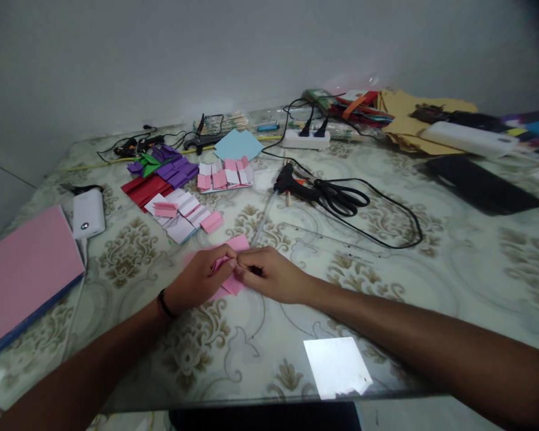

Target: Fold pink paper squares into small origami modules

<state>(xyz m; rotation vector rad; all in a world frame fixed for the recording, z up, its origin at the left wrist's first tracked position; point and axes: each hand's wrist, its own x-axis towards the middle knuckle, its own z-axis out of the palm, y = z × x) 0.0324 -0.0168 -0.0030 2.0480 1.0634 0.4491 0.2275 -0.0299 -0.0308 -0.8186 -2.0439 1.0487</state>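
Note:
Both hands meet over a folded pink paper lying near the middle of the table. My left hand, with a dark band at its wrist, is closed on the paper's left part. From the right, my right hand pinches the paper's edge, its fingertips touching those of my left hand. Part of the paper is hidden under the fingers. Just beyond are folded pink and white papers.
A black glue gun with a coiled cable and a clear ruler lie beyond my right hand. At left are a white power bank and pink sheets. A power strip stands at the back.

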